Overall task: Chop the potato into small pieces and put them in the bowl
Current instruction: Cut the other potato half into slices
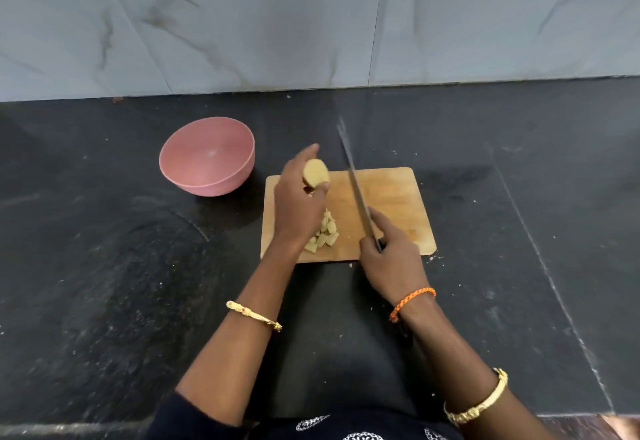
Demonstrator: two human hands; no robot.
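Your left hand (298, 197) grips the potato (316, 173) above the cutting board (391, 193); your right hand (391, 256) clasps the knife (356, 190). Chopped pieces (323, 233) lie on the board. The bowl (207, 157) sits left of it.

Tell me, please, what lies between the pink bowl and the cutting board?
Only bare black countertop between bowl and cutting board, per the head view.

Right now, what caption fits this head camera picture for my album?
Left hand lifts a potato chunk, right hand holds the knife; pink bowl waits.
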